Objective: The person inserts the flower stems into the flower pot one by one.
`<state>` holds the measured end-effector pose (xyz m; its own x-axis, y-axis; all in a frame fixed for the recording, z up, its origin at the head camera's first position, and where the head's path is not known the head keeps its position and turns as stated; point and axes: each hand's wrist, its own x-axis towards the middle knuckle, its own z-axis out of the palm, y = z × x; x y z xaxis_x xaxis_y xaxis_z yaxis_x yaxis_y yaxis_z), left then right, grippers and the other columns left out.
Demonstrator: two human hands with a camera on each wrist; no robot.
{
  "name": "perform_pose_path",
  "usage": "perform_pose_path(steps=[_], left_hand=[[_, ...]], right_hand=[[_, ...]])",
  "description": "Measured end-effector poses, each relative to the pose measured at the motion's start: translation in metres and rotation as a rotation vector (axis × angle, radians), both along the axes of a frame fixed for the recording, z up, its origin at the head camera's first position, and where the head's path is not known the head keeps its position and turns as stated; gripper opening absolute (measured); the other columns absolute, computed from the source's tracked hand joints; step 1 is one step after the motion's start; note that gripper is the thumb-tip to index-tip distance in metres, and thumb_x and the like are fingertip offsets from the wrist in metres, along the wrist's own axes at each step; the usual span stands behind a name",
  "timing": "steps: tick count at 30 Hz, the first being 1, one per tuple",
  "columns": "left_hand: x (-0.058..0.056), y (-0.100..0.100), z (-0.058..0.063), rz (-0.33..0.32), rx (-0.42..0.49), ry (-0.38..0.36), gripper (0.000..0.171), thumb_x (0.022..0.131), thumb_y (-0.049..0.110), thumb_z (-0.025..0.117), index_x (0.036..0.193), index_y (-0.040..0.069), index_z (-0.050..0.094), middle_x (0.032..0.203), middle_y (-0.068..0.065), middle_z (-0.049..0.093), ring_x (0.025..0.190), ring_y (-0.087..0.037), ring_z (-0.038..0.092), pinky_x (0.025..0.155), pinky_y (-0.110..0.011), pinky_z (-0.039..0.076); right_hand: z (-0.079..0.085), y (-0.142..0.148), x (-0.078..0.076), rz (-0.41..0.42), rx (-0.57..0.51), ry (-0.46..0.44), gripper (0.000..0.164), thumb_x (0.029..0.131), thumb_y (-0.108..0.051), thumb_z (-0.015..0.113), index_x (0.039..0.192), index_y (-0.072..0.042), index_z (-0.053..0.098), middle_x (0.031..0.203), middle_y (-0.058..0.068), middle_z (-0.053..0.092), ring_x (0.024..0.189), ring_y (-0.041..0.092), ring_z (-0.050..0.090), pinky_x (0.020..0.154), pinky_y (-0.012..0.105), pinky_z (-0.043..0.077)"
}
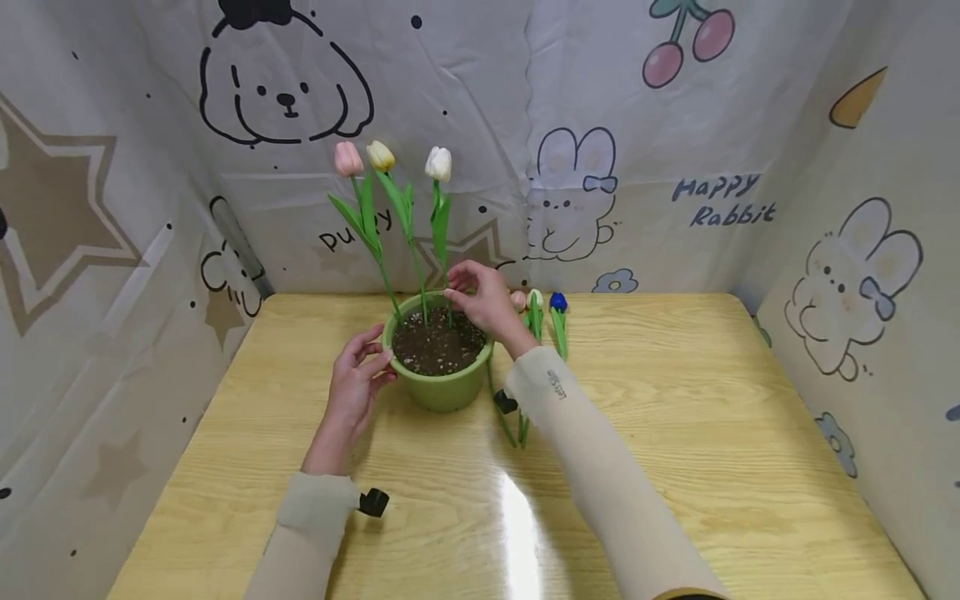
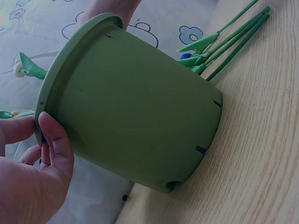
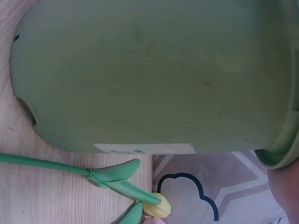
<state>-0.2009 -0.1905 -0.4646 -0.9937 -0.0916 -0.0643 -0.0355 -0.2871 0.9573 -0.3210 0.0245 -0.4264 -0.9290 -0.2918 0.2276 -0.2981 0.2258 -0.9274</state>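
A green flowerpot (image 1: 444, 392) filled with dark soil (image 1: 442, 350) stands on the table. Rising from the soil are a pink tulip (image 1: 348, 159), a yellow tulip (image 1: 381, 157) and a white tulip (image 1: 438, 165). At the pot's left side my left hand (image 1: 352, 379) pinches the rim (image 2: 53, 70) between thumb and fingers. Over the pot's back right edge, my right hand (image 1: 489, 305) pinches the white tulip's stem low down, just above the soil. Only a bit of that hand (image 3: 286, 189) shows in the right wrist view.
Right of the pot lie several loose tulips, among them a blue tulip (image 1: 558, 303), a second white tulip (image 1: 534, 300) and a second yellow tulip (image 3: 158, 206). Behind the wooden table (image 1: 675, 433) hangs a printed curtain (image 1: 465, 92), which also lines both sides.
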Motion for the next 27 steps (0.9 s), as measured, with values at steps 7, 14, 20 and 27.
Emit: perform_pose_path(steps=[7, 14, 20, 27], left_hand=[[0.0009, 0.0015, -0.0017, -0.002, 0.008, 0.007, 0.051, 0.102, -0.005, 0.056, 0.151, 0.002, 0.045, 0.106, 0.000, 0.052, 0.077, -0.007, 0.061, 0.065, -0.016, 0.056], [0.0002, -0.0006, 0.0001, -0.009, -0.008, -0.001, 0.051, 0.103, -0.003, 0.056, 0.152, 0.004, 0.044, 0.109, -0.001, 0.051, 0.079, -0.007, 0.062, 0.068, -0.016, 0.056], [-0.0001, -0.0003, -0.0001, -0.014, -0.015, -0.008, 0.051, 0.103, -0.003, 0.055, 0.152, 0.004, 0.044, 0.109, -0.002, 0.051, 0.079, -0.008, 0.062, 0.068, -0.017, 0.056], [0.0019, -0.0001, -0.0001, -0.006, -0.027, -0.008, 0.052, 0.103, -0.003, 0.055, 0.153, 0.003, 0.043, 0.109, -0.001, 0.052, 0.079, -0.007, 0.061, 0.067, -0.016, 0.057]], right_hand=[[-0.0016, 0.0010, -0.0011, 0.007, 0.038, 0.028, 0.020, 0.096, 0.001, 0.071, 0.114, 0.006, 0.065, 0.103, 0.016, 0.068, 0.094, 0.025, 0.068, 0.075, 0.030, 0.065], [-0.0010, 0.0001, -0.0044, 0.016, 0.066, 0.042, 0.014, 0.095, 0.000, 0.072, 0.108, 0.002, 0.066, 0.100, 0.015, 0.069, 0.090, 0.023, 0.068, 0.073, 0.029, 0.064], [-0.0021, 0.0004, -0.0044, 0.013, 0.069, 0.045, 0.019, 0.096, -0.001, 0.072, 0.112, 0.006, 0.066, 0.101, 0.014, 0.068, 0.091, 0.023, 0.068, 0.073, 0.029, 0.064], [-0.0051, 0.0003, -0.0002, -0.006, 0.031, 0.067, 0.018, 0.098, -0.004, 0.070, 0.114, 0.001, 0.066, 0.103, 0.014, 0.068, 0.089, 0.023, 0.069, 0.072, 0.030, 0.063]])
